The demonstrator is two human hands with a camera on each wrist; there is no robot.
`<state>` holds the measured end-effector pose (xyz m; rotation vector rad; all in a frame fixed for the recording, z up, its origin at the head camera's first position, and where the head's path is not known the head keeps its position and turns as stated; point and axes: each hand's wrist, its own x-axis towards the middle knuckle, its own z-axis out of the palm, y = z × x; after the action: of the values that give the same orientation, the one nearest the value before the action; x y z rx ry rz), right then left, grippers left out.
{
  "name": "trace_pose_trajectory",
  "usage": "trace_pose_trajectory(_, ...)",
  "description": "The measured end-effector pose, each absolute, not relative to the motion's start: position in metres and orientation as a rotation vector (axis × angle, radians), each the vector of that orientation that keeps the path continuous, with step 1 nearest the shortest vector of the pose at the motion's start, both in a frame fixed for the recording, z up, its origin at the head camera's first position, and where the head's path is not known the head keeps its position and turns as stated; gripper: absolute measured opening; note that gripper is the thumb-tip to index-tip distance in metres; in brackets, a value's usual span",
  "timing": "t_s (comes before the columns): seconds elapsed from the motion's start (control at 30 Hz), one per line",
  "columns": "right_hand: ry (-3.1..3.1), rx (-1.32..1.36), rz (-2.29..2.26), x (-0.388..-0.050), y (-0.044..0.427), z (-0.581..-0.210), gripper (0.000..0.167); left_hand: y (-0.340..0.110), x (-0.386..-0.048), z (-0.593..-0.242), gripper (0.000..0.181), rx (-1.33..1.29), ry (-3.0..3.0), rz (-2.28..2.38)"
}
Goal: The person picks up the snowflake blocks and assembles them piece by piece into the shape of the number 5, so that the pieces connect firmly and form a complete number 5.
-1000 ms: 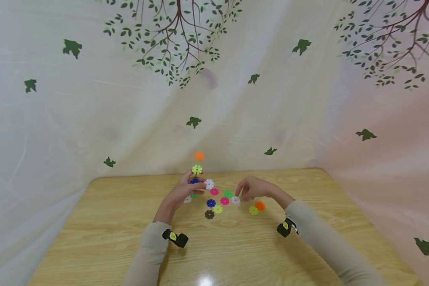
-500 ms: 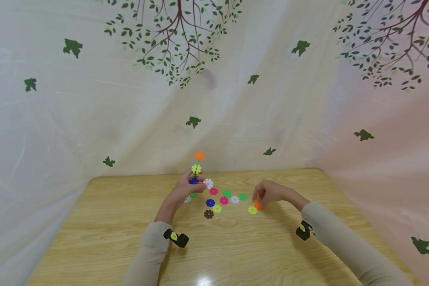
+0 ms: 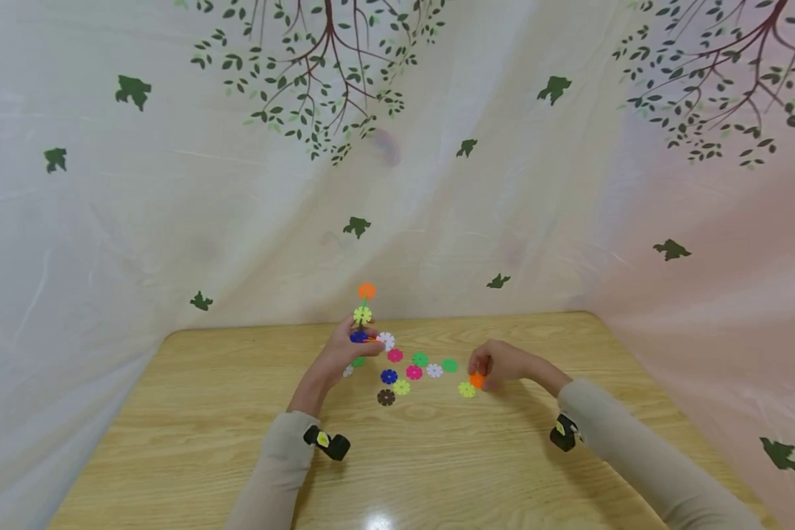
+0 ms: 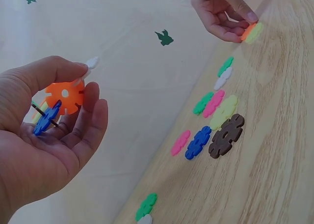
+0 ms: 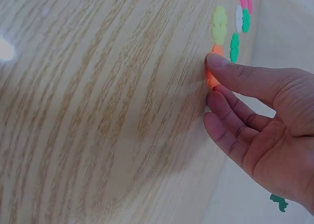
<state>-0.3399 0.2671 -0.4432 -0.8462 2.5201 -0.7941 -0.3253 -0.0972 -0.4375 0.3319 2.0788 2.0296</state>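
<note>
A left hand point(image 3: 336, 355) holds a joined cluster of colourful, notched plastic discs point(image 3: 362, 315); a right hand point(image 3: 503, 361) pinches an orange notched plastic disc point(image 3: 477, 381).
The left hand is half-curled round the cluster, above the pale wood-grain table point(image 3: 437, 464), its thumb touching a white notched plastic disc point(image 4: 92, 63). The right thumb and fingertips nearly meet on the orange disc at the tabletop, just beside a yellow notched plastic disc point(image 3: 467, 390). Between the hands lie loose discs point(image 3: 414, 373).
</note>
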Motion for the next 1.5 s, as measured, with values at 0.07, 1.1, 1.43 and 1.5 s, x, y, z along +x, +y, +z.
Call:
trace_pose_trajectory(0.07,2.518,-0.851,-0.796,-0.341,0.266,-0.444,0.025,-0.098,-0.325,-0.437,0.060,0.336,2.087,2.024)
trace_pose_trajectory(1.1,2.477,-0.790,-1.208,-0.351,0.251,-0.438,0.019,-0.094,-0.325,-0.444,0.059,0.309,2.071,2.066)
trace_pose_trajectory(1.43,2.460,-0.694,-1.510,-0.339,0.205,-0.413,0.020,-0.092,-0.326,-0.445,0.058,0.320,2.061,2.089)
trace_pose_trajectory(1.5,2.456,-0.699,-1.546,-0.337,0.198,-0.409,0.019,-0.091,-0.327,-0.445,0.059,0.322,2.040,2.094)
